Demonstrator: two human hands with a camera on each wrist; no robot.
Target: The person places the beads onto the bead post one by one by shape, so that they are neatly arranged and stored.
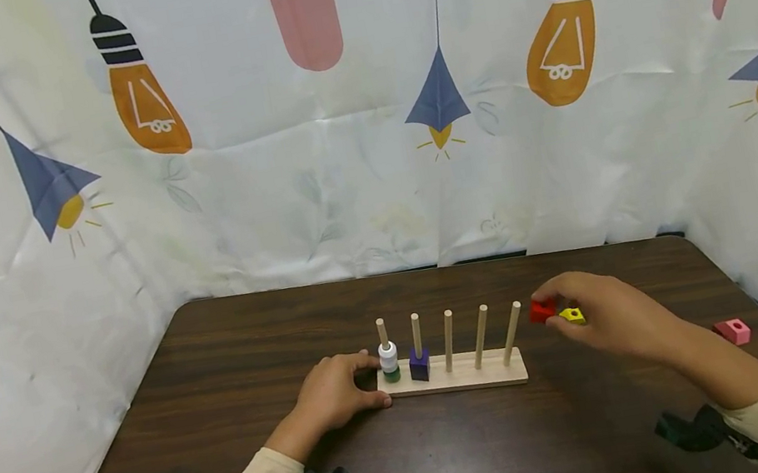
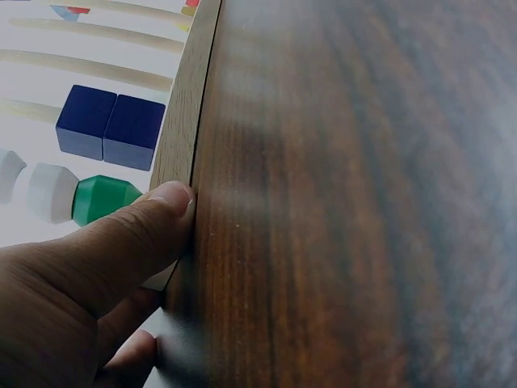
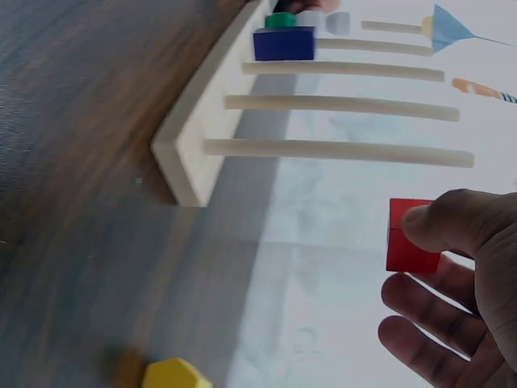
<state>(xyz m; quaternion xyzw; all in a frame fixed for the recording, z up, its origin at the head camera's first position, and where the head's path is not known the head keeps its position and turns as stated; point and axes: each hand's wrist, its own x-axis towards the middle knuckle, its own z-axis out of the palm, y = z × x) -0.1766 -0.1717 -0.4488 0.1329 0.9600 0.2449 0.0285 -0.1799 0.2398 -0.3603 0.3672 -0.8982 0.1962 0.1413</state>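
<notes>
A pale wooden peg board (image 1: pixel 513 374) with several upright pegs lies on the table. My left hand (image 1: pixel 330 393) grips its left end, thumb (image 2: pixel 166 202) against the front edge. White beads over a green bead (image 2: pixel 105 199) sit on the leftmost peg; two dark blue cubes (image 2: pixel 133 129) sit on the second. The other pegs (image 3: pixel 339 152) are bare. My right hand (image 1: pixel 614 318) pinches a red block (image 3: pixel 414 246), a seam visible across it, between thumb and forefinger. It is held in the air just right of the rightmost peg.
A yellow block (image 1: pixel 572 316) shows beside the right hand's fingers; the right wrist view places it apart from them. Pink blocks (image 1: pixel 734 331) lie near the right table edge, by the forearm. A patterned white curtain (image 1: pixel 341 192) hangs behind the brown table (image 1: pixel 464 458).
</notes>
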